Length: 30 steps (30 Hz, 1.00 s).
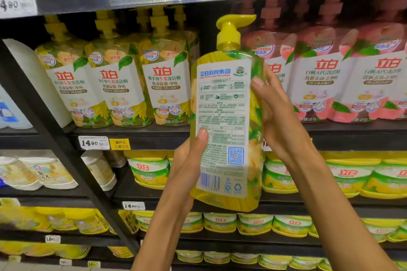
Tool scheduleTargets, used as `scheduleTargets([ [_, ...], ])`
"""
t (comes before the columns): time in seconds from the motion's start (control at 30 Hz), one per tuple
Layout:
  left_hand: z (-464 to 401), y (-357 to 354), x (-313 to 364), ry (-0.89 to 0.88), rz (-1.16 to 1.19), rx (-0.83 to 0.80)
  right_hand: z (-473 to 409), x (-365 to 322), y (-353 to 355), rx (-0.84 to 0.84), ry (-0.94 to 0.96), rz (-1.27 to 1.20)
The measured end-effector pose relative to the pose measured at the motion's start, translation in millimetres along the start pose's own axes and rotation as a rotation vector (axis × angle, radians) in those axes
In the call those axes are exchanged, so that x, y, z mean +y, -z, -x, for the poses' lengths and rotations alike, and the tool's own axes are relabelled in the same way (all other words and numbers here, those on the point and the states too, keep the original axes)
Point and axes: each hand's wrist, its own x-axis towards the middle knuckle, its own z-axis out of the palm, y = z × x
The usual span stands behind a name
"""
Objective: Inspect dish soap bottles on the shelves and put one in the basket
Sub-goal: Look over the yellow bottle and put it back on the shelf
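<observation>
While gripped upright in front of the shelves, back label facing, yellow plastic pump bottle of dish soap [226, 121]: left hand [189, 160] curled round the lower edge, right hand [277, 116] wrapped round the side. Inspection step, clearly. Next, probably: lower into a basket, not in view.

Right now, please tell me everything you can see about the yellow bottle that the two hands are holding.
The yellow bottle looks like clear plastic filled with yellow liquid, topped by a yellow pump whose spout points right. It stands nearly upright in the air before the shelves, its back label toward the camera: white, with small print, a blue QR code and a barcode low on the left. The left hand grips its lower left side, thumb on the label; the right hand holds its right edge, fingers on the label.
</observation>
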Motion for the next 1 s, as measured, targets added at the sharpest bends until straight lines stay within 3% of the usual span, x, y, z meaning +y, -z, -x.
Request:
scheduleTargets([
  [0.13,-0.3,1.9,0.7,-0.032,-0.053,-0.039,3.1,0.2,4.3,-0.082,-0.087,-0.104],
  [0.3,-4.0,-1.6,-0.6,-0.087,-0.124,-0.042,7.2,4.2,1.5,0.049,0.076,-0.118],
  [0.5,-9.4,-22.8,-0.6,-0.256,-0.355,-0.062,15.6,1.4,-19.1,0.182,0.271,0.202],
  [0.67,-9.9,-15.2,-10.2,-0.164,-0.170,-0.074,11.5,-4.9,-4.3,0.030,0.139,0.232],
  [0.8,-5.9,-3.3,-12.3,-0.071,0.048,-0.181,6.0,-5.2,8.4,-0.048,0.060,0.387],
  [0.9,-3.7,-4.8,-16.2,-0.026,0.084,-0.248,-1.9,4.3,3.2,-0.104,0.027,0.293],
  [1.0,-7.4,-2.7,-18.5,0.005,0.034,-0.220,-2.9,9.3,-0.6,-0.048,0.099,0.270],
])
